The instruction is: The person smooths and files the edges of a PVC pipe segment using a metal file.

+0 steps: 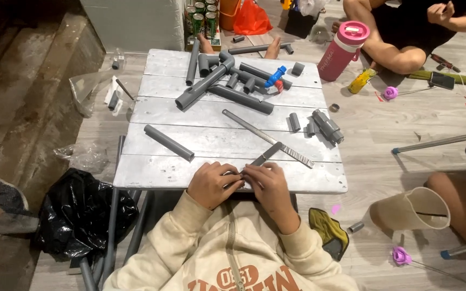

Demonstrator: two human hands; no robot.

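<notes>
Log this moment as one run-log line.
left hand: gripping small grey piece | right hand: pinching flat metal file | surface: white wooden table | nearby: short grey plastic pipe

The person wears a cream hooded sweatshirt with long ribbed-cuffed sleeves, a centre seam down the front and rust-orange lettering printed across the chest.

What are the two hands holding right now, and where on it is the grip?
Both the left hand and right hand pinch the near end of a slim grey metal tool, possibly a file; its far end rests on the table.
</notes>
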